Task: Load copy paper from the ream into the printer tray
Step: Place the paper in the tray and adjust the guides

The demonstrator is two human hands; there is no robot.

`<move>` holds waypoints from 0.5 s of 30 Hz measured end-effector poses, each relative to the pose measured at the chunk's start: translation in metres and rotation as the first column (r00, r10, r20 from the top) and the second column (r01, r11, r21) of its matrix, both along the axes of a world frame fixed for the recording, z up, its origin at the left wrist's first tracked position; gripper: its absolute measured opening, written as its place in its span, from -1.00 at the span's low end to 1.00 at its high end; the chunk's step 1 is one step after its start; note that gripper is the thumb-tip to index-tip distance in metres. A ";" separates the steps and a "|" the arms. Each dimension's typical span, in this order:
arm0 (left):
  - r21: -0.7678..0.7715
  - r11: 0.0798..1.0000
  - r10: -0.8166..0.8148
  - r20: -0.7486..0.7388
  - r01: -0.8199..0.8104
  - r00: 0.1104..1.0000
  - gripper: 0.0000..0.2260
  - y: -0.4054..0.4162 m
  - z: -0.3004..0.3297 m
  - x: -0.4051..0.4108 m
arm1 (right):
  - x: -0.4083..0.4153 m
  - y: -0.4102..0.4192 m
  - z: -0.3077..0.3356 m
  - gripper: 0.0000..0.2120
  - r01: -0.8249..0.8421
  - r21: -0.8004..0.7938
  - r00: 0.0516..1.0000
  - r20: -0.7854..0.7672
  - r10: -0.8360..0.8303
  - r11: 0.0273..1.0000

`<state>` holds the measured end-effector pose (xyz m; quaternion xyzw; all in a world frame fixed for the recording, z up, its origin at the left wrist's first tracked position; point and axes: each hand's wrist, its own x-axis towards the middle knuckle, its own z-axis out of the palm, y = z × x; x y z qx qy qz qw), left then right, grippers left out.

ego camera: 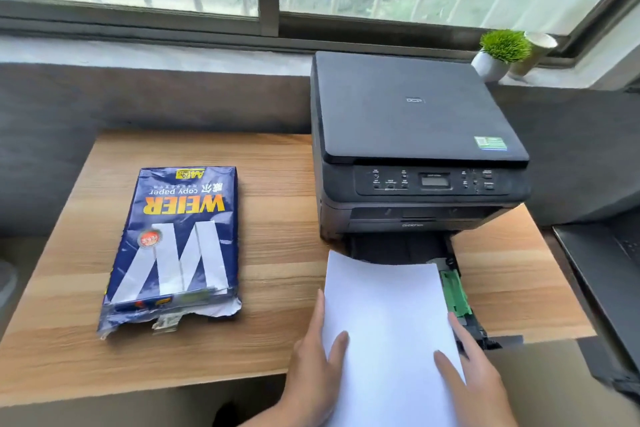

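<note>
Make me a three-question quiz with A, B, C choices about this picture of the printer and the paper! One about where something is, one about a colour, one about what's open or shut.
1. Where does the ream lie?
A. left of the printer
B. on top of the printer
C. on the windowsill

2. What colour is the guide in the tray?
A. red
B. green
C. yellow

3. The tray is:
A. pushed shut
B. taken away
C. pulled out

Answers: 1 A, it rests on the desk beside the printer. 2 B, bright green plastic shows beside the white sheets. 3 C, it sticks out under the sheets, which the left hand and right hand touch.
</note>
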<state>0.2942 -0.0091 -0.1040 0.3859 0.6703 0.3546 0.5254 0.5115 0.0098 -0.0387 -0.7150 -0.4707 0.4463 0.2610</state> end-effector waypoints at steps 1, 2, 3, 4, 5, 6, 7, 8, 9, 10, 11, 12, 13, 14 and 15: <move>-0.028 1.000 0.003 -0.005 -0.003 1.000 -0.34 0.002 -0.001 0.013 | 0.016 0.006 -0.005 -0.45 -0.008 -0.015 1.000 0.008 0.008 1.000; -0.052 0.999 0.007 -0.011 -0.007 1.000 -0.34 0.006 -0.003 0.028 | 0.032 0.012 -0.009 -0.45 -0.021 -0.033 1.000 -0.002 0.021 0.999; -0.062 0.998 0.011 -0.036 -0.013 0.999 -0.34 0.010 -0.003 0.043 | 0.048 0.020 -0.013 -0.44 -0.043 -0.049 0.999 -0.022 0.042 0.998; -0.069 0.997 0.016 -0.061 -0.020 0.998 -0.34 0.016 0.000 0.058 | 0.063 0.027 -0.018 -0.44 -0.064 -0.056 0.997 -0.049 0.061 0.996; -0.069 0.997 0.030 -0.077 -0.035 0.997 -0.35 0.023 0.003 0.071 | 0.077 0.035 -0.023 -0.44 -0.088 -0.053 0.993 -0.081 0.083 0.995; -0.072 0.996 0.046 -0.106 -0.054 0.993 -0.37 0.030 0.005 0.084 | 0.090 0.044 -0.027 -0.44 -0.107 -0.052 0.989 -0.109 0.101 0.993; -0.084 0.994 0.054 -0.143 -0.066 0.988 -0.38 0.037 0.007 0.094 | 0.100 0.053 -0.032 -0.44 -0.124 -0.050 0.984 -0.137 0.117 0.991; -0.094 0.992 0.067 -0.183 -0.085 0.981 -0.38 0.044 0.006 0.102 | 0.109 0.063 -0.035 -0.44 -0.133 -0.052 0.979 -0.163 0.123 0.990; -0.095 0.991 0.074 -0.225 -0.097 0.972 -0.38 0.050 0.002 0.108 | 0.116 0.072 -0.037 -0.44 -0.144 -0.055 0.974 -0.183 0.132 0.988; -0.095 0.989 0.084 -0.244 -0.111 0.966 -0.37 0.056 -0.002 0.112 | 0.121 0.081 -0.040 -0.43 -0.154 -0.057 0.971 -0.192 0.141 0.986; -0.103 0.987 0.093 -0.246 -0.121 0.965 -0.37 0.061 -0.005 0.116 | 0.124 0.089 -0.043 -0.43 -0.171 -0.059 0.967 -0.200 0.156 0.983; -0.109 0.985 0.102 -0.241 -0.131 0.965 -0.37 0.067 -0.007 0.119 | 0.127 0.096 -0.047 -0.42 -0.184 -0.066 0.965 -0.203 0.167 0.981; -0.116 0.983 0.111 -0.240 -0.142 0.964 -0.38 0.072 -0.008 0.122 | 0.130 0.103 -0.051 -0.42 -0.194 -0.065 0.962 -0.209 0.176 0.979; -0.115 0.981 0.123 -0.239 -0.154 0.963 -0.38 0.076 -0.008 0.124 | 0.132 0.109 -0.056 -0.42 -0.198 -0.064 0.960 -0.213 0.181 0.978; -0.110 0.980 0.135 -0.244 -0.166 0.960 -0.38 0.080 -0.009 0.126 | 0.133 0.115 -0.059 -0.42 -0.202 -0.070 0.959 -0.218 0.183 0.977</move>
